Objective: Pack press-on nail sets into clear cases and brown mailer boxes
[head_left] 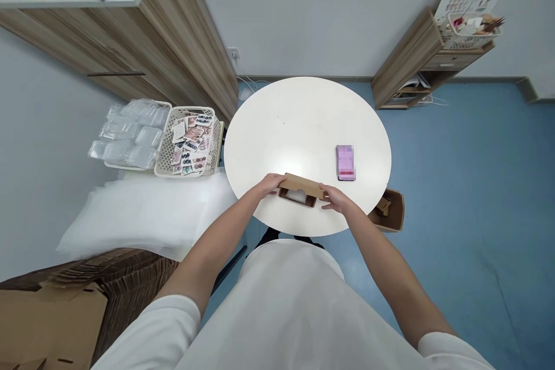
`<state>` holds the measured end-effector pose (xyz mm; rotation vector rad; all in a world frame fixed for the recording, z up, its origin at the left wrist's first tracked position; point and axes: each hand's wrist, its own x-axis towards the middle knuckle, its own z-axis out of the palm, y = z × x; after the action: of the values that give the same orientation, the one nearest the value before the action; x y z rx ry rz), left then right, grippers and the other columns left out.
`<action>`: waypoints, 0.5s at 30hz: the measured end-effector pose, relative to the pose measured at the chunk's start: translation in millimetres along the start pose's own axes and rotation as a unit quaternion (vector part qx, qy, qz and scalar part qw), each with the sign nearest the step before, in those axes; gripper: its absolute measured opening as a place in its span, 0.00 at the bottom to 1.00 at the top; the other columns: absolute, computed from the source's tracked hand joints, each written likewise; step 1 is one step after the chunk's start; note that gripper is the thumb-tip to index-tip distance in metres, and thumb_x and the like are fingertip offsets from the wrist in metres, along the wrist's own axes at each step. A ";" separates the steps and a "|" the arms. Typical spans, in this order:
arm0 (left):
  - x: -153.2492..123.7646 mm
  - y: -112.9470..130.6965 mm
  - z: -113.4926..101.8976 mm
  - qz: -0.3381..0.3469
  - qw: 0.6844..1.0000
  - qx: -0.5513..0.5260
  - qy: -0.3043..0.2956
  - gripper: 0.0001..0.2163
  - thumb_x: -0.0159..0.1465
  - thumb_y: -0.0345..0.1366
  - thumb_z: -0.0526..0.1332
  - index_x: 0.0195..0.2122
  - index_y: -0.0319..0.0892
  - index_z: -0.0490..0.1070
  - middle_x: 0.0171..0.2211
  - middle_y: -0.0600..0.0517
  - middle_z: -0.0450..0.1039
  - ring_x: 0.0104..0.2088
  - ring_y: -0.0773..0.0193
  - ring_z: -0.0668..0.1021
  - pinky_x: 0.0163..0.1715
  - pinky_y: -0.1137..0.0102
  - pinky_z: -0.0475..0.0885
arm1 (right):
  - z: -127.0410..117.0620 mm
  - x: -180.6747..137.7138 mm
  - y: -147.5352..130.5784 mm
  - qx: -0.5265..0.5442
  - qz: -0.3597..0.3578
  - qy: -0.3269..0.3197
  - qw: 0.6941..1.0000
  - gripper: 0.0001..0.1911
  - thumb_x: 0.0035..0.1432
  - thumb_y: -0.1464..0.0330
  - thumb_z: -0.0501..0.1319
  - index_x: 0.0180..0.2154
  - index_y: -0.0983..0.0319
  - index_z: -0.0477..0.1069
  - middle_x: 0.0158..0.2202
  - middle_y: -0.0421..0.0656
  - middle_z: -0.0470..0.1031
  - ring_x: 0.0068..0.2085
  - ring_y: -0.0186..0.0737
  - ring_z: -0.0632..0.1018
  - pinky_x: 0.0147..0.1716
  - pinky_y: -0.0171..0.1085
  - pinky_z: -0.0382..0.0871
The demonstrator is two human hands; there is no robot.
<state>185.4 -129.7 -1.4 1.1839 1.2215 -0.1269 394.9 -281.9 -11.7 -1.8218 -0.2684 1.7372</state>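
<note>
A small brown cardboard box (300, 189) with a pale item inside sits at the near edge of the round white table (303, 127). My left hand (269, 185) grips its left end, fingers curled round the flap. At the other end, my right hand (335, 199) holds the box with fingers closed on it. A pink phone-sized object (346, 162) lies flat on the table to the right of the box, apart from both hands.
Two white baskets (188, 141) with clear bags and printed packets stand at left on a white surface. Stacked flat cardboard (65, 306) lies near left. A brown box (389, 210) sits on the blue floor at right. Wooden shelves (416, 63) stand behind.
</note>
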 end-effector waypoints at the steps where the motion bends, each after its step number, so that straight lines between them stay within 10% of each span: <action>1: 0.0 -0.5 2.0 0.008 1.000 0.007 0.002 0.17 0.54 0.48 0.58 0.40 0.43 0.71 0.47 0.45 0.69 0.44 0.57 0.72 0.33 0.71 0.69 | 3.5 0.2 1.2 -0.020 -0.012 0.011 1.000 0.22 0.52 0.53 0.54 0.45 0.56 0.66 0.52 0.48 0.64 0.46 0.43 0.71 0.36 0.41 0.70; 15: 11.8 -5.8 6.5 -0.002 0.995 -0.085 0.043 0.09 0.57 0.36 0.57 0.36 0.38 0.69 0.35 0.45 0.72 0.35 0.64 0.74 0.31 0.73 0.72 | 18.9 8.3 -19.9 0.111 0.000 0.052 0.992 0.06 0.50 0.70 0.59 0.33 0.65 0.69 0.36 0.48 0.72 0.38 0.38 0.74 0.34 0.33 0.74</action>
<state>190.8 -131.4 -14.9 1.0471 1.2835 0.0250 382.9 -256.3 -7.1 -1.7404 -0.0308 1.5968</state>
